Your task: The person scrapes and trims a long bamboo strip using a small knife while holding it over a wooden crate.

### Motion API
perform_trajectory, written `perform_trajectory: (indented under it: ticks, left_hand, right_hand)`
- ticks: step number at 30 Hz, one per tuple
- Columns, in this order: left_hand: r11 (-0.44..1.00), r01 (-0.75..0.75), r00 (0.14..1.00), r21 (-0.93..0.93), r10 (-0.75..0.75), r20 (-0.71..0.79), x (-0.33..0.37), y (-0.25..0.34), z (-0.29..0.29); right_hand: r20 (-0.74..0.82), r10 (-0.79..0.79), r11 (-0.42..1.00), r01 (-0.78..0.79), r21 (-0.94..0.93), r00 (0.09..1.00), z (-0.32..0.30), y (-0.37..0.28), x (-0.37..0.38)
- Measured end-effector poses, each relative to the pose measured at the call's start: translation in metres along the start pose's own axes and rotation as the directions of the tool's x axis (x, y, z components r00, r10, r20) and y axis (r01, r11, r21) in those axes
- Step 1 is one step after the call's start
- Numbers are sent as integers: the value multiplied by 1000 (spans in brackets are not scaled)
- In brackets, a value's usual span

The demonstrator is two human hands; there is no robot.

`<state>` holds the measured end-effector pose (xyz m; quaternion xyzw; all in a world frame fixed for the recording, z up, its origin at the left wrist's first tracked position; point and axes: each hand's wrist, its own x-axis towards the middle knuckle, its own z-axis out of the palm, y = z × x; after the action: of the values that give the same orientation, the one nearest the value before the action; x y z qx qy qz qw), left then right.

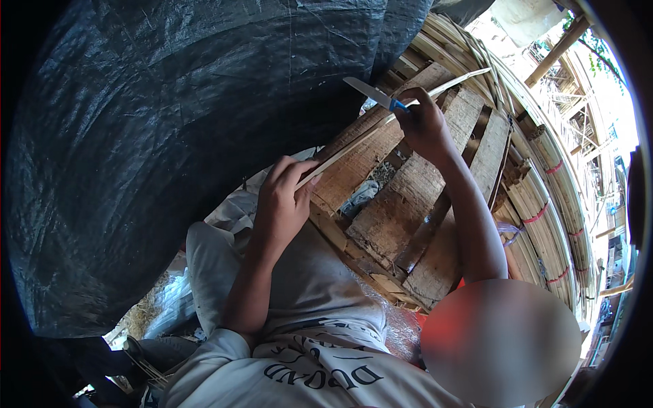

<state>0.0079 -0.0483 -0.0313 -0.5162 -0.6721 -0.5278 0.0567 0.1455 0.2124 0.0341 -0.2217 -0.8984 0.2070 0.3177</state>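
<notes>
A long, thin strip of pale wood or bamboo (354, 145) slants up to the right across my front. Its lower end is pinched between the thumb and fingers of my left hand (280, 198). Farther along, my right hand (427, 129) is closed round the blue handle of a knife (371, 93). The metal blade points to the left, above the strip. The strip passes by my right hand and its far end shows beyond it; whether the fingers touch it I cannot tell.
Rough wooden planks (411, 194) with gaps between them form a slatted platform before me. Bundles of long, pale strips (537, 214), some tied with red bands, lie along the right. A large black tarpaulin (183, 115) hangs at the left.
</notes>
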Motion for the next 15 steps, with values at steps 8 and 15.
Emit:
perform_trajectory:
  ticks: [8, 15]
  left_hand:
    - [999, 50, 999, -13, -50, 0, -1, -3, -1]
    - [999, -22, 997, 25, 23, -73, 5, -7, 3]
  right_hand:
    - [91, 282, 959, -281, -24, 955, -1, -2, -2]
    - [59, 377, 926, -375, -51, 924, 6, -15, 0]
